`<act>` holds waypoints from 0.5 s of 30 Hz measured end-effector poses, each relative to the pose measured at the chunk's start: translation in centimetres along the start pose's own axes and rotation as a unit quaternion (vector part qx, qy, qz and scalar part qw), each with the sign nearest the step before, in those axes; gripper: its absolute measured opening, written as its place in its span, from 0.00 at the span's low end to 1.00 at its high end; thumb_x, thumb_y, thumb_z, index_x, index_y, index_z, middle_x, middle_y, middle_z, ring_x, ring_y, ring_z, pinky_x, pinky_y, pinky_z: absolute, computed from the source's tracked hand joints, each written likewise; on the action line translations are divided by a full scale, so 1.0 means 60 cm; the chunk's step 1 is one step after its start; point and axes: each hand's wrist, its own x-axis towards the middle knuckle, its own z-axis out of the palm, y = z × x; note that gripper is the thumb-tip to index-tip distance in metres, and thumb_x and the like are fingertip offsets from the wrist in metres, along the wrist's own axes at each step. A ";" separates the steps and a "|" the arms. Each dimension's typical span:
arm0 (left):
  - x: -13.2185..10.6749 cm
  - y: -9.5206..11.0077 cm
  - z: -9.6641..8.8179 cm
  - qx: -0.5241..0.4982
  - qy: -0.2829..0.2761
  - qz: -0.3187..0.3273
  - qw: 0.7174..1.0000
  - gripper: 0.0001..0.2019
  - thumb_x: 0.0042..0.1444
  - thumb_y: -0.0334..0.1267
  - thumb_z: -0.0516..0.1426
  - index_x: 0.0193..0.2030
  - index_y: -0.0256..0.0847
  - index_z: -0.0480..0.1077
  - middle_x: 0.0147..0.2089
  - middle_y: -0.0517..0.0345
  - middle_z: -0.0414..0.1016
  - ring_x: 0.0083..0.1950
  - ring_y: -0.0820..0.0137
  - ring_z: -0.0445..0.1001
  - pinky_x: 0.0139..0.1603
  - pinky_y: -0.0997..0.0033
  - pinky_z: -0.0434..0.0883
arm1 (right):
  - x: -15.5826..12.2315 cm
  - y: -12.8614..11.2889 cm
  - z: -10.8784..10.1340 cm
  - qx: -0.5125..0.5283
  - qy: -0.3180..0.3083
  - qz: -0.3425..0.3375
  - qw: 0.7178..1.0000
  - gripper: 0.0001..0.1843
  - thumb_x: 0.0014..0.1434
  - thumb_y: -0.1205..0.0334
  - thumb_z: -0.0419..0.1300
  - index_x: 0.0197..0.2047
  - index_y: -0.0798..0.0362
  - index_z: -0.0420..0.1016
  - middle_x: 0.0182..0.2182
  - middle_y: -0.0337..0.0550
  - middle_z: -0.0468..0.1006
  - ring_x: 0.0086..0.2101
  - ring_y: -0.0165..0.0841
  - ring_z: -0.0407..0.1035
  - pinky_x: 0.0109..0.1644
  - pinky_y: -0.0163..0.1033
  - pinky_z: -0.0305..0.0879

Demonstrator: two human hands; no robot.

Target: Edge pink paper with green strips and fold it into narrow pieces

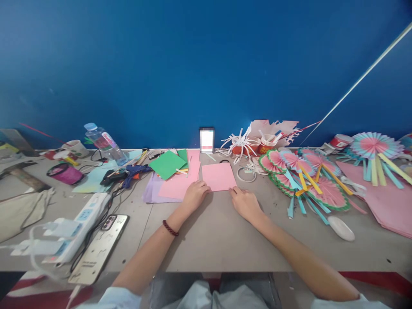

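A pink sheet of paper (220, 177) lies on the table in front of me, its near edge towards me. My left hand (195, 195) is at its near left corner, fingers curled and pressed together on the edge. At the near right corner my right hand (246, 204) grips the paper in the same way, fingertips closed on it. Beside my left hand is a larger pink sheet (175, 185) over purple paper (150, 192), with green square papers (166, 165) on top.
Pleated paper fans (317, 176) and a white mouse (341, 228) lie to the right. A roll of tape (246, 174) sits behind my right hand. On the left are a blue glue gun (133, 172), a power strip (80, 227), a phone (99, 249) and a bottle (106, 143).
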 end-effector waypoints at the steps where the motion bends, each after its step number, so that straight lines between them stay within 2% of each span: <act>1: 0.000 0.001 -0.001 0.025 -0.007 0.007 1.000 0.09 0.63 0.35 0.52 0.37 0.41 0.73 0.35 0.56 0.73 0.40 0.68 0.69 0.40 0.68 0.64 | 0.000 0.000 0.000 -0.002 0.002 -0.002 1.000 0.21 0.61 0.72 0.48 0.57 0.58 0.66 0.48 0.54 0.74 0.40 0.36 0.72 0.44 0.38 0.65; 7: 0.000 0.018 -0.009 0.144 -0.044 0.041 0.988 0.08 0.62 0.30 0.52 0.38 0.38 0.72 0.36 0.54 0.72 0.41 0.66 0.69 0.39 0.65 0.64 | 0.000 0.001 0.007 -0.002 0.010 -0.002 1.000 0.21 0.61 0.72 0.49 0.57 0.58 0.67 0.49 0.53 0.74 0.40 0.36 0.72 0.45 0.39 0.65; 11: -0.001 0.041 -0.011 0.196 -0.049 0.058 0.978 0.07 0.59 0.25 0.52 0.37 0.35 0.71 0.37 0.51 0.71 0.42 0.64 0.69 0.41 0.65 0.65 | 0.000 0.000 0.007 0.000 0.001 0.000 1.000 0.21 0.61 0.72 0.49 0.57 0.58 0.66 0.50 0.54 0.73 0.41 0.35 0.72 0.46 0.38 0.64; 15: -0.010 0.066 -0.008 0.226 -0.059 0.037 0.972 0.11 0.58 0.22 0.49 0.35 0.33 0.72 0.34 0.50 0.70 0.40 0.63 0.68 0.40 0.65 0.64 | -0.003 -0.007 -0.002 0.008 -0.005 0.002 1.000 0.21 0.61 0.71 0.50 0.57 0.58 0.66 0.50 0.55 0.72 0.44 0.37 0.71 0.47 0.39 0.64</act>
